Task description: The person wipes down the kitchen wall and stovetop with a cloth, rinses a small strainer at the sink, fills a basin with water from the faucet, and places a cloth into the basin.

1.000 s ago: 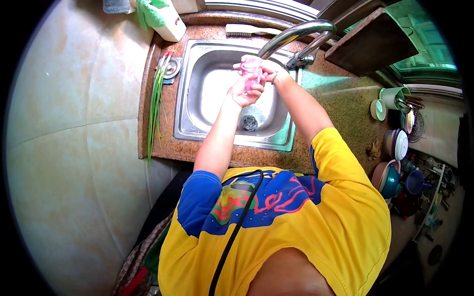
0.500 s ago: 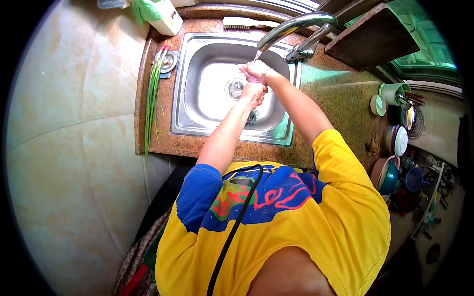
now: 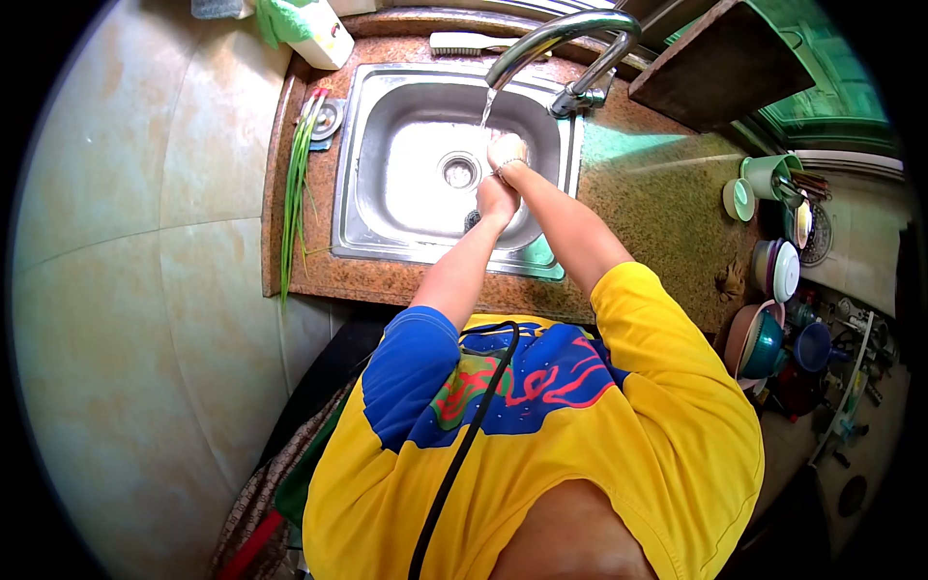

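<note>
Both my hands are together over the right half of a stainless steel sink (image 3: 387, 237), close under the running tap (image 3: 541, 43). A thin stream of water (image 3: 488, 106) falls beside my right hand (image 3: 508, 150), whose fingers look curled in. My left hand (image 3: 497, 199) is closed just below it, against the right wrist, which wears a bracelet (image 3: 506, 166). Whatever the fingers hold, if anything, is hidden. The drain (image 3: 459, 172) lies left of my hands. A dark scouring pad (image 3: 472, 220) shows partly beside my left hand.
Spring onions (image 3: 295, 208) lie along the counter left of the sink, beside a small metal dish (image 3: 329, 119). A white brush (image 3: 469, 43) rests behind the basin. A dark cutting board (image 3: 720, 68) leans by the window. Bowls (image 3: 785, 271) and a green utensil holder (image 3: 767, 177) stand at right.
My hands have shifted slightly down in view, away from the tap outlet, and the right fingers have curled in. Something pink between the hands earlier is now out of sight.
</note>
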{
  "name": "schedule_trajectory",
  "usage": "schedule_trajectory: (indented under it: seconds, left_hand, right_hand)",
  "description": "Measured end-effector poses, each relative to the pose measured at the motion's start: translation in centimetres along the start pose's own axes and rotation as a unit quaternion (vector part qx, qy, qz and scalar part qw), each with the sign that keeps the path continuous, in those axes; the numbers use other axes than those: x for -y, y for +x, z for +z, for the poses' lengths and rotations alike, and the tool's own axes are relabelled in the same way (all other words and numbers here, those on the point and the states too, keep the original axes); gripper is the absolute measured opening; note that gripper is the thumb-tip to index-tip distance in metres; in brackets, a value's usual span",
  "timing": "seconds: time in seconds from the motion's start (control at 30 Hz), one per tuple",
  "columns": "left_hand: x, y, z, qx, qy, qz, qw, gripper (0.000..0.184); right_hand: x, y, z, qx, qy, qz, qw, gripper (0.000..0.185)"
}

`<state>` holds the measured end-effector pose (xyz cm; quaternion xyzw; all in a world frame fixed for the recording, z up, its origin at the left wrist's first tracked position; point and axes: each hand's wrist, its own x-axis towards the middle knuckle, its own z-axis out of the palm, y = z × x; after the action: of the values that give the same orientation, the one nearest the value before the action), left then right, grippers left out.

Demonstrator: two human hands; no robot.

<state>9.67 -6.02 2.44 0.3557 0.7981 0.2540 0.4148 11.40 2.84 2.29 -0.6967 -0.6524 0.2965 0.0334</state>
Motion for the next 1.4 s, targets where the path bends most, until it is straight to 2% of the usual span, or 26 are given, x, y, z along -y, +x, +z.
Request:
schedule_trajectory:
  seconds: [0.1, 0.17, 0.23, 0.27, 0.3, 0.37, 0.43, 0.5, 0.57, 0.63, 0.7, 0.77, 0.8, 0.83, 0.87, 0.9, 0.93, 0.97, 1.0, 1.07, 1.13, 1.2, 1.23, 1.27, 1.33, 1.4]
  left_hand:
    - [0.8, 0.2, 1.0, -0.019, 0.010, 0.005, 1.000, 0.025]
    - [1.0, -0.1, 1.2, -0.013, 0.020, -0.007, 1.000, 0.023]
    - [1.8, 0.4, 1.4, 0.076, -0.164, 0.035, 0.983, 0.014]
    - [1.8, 1.3, 0.6, 0.199, -0.253, -0.099, 0.942, 0.011]
    - [1.3, 1.1, 0.2, 0.209, -0.332, -0.126, 0.911, 0.018]
    - [1.6, 1.1, -1.0, 0.197, -0.292, -0.052, 0.935, 0.045]
    - [-0.5, -1.1, -2.6, 0.142, -0.232, 0.023, 0.962, 0.054]
    - [-2.4, -2.7, -2.3, 0.159, -0.225, 0.096, 0.956, 0.052]
    - [-4.0, -4.0, -1.1, 0.219, -0.226, 0.098, 0.944, 0.047]
    - [-5.9, -5.8, 1.0, 0.241, -0.206, 0.097, 0.944, 0.037]
    - [-5.6, -5.1, 5.3, 0.242, -0.256, 0.157, 0.922, 0.034]
    - [-8.7, -7.6, 6.8, 0.261, -0.245, 0.174, 0.917, 0.035]
    - [-7.5, -6.4, 8.4, 0.198, -0.106, 0.287, 0.931, 0.038]
    - [-6.3, -4.8, 9.9, 0.118, 0.027, 0.398, 0.910, 0.041]
    - [-6.5, -5.0, 10.9, 0.117, 0.050, 0.388, 0.913, 0.043]
    - [-6.5, -5.1, 11.2, 0.116, 0.072, 0.374, 0.917, 0.046]
    - [-6.7, -5.3, 11.1, 0.098, 0.078, 0.368, 0.922, 0.045]
    - [-6.9, -5.6, 11.1, 0.079, 0.085, 0.367, 0.923, 0.043]
    - [-7.7, -6.4, 11.1, 0.057, 0.104, 0.354, 0.928, 0.043]
    - [-8.5, -6.7, 10.4, 0.013, 0.126, 0.331, 0.935, 0.045]
    - [-9.4, -7.6, 11.0, -0.033, 0.119, 0.334, 0.935, 0.045]
    - [-11.1, -9.5, 11.0, -0.075, 0.078, 0.341, 0.934, 0.040]
    - [-11.2, -9.4, 11.3, -0.071, 0.079, 0.343, 0.933, 0.040]
    - [-11.3, -9.0, 11.8, -0.086, 0.084, 0.372, 0.920, 0.039]
    - [-11.8, -9.2, 13.0, -0.092, 0.060, 0.416, 0.903, 0.038]
    - [-12.4, -9.6, 14.1, -0.047, 0.052, 0.389, 0.918, 0.038]
  right_hand:
    - [-0.8, -0.6, 0.3, -0.032, 0.108, 0.066, 0.991, 0.039]
    - [-1.8, -0.3, 0.3, -0.021, 0.107, 0.043, 0.993, 0.036]
    - [-2.8, 0.4, -0.1, -0.017, 0.108, 0.021, 0.994, 0.033]
    - [-3.5, 0.7, -0.6, 0.076, 0.216, 0.014, 0.973, 0.027]
    - [-4.4, 1.0, -1.1, 0.164, 0.321, 0.007, 0.933, 0.022]
    - [-6.4, 1.2, -2.8, 0.179, 0.382, -0.002, 0.907, 0.014]
    - [-8.2, 0.3, -5.6, 0.159, 0.363, -0.035, 0.917, 0.014]
    - [-10.5, 0.2, -7.4, 0.061, 0.275, -0.073, 0.957, 0.017]
    - [-11.7, -1.1, -10.7, -0.021, 0.196, -0.074, 0.978, 0.022]
    - [-13.6, -0.9, -12.4, -0.093, 0.228, -0.075, 0.966, 0.030]
    - [-15.1, -1.2, -13.8, -0.172, 0.312, -0.119, 0.927, 0.040]
    - [-17.0, -0.9, -14.8, -0.336, 0.108, -0.147, 0.924, 0.038]
    - [-17.9, -1.3, -15.0, -0.376, 0.100, -0.112, 0.915, 0.036]
    - [-19.1, -1.7, -15.6, -0.412, 0.093, -0.084, 0.903, 0.034]
    - [-22.2, -1.9, -16.3, -0.429, 0.091, -0.069, 0.896, 0.034]
    - [-24.8, -1.6, -16.3, -0.365, 0.291, -0.002, 0.885, 0.031]
    - [-25.6, -2.8, -17.6, -0.283, 0.480, 0.058, 0.829, 0.028]
    - [-27.8, -4.9, -19.1, -0.235, 0.636, 0.153, 0.719, 0.024]
    - [-30.8, -6.5, -20.3, -0.268, 0.705, 0.171, 0.634, 0.021]
    - [-34.9, -11.6, -22.6, -0.403, 0.652, 0.211, 0.606, 0.020]
    - [-40.9, -16.2, -24.1, -0.488, 0.654, 0.210, 0.539, 0.016]
    - [-48.9, -19.5, -24.0, -0.493, 0.743, 0.197, 0.407, 0.011]
    - [-48.9, -22.6, -25.5, -0.544, 0.738, 0.210, 0.340, 0.009]
    - [-52.9, -23.8, -24.8, -0.554, 0.747, 0.192, 0.313, 0.009]
    - [-54.8, -27.1, -26.4, -0.605, 0.723, 0.221, 0.249, 0.029]
    - [-55.9, -29.3, -27.4, -0.593, 0.750, 0.213, 0.204, 0.043]
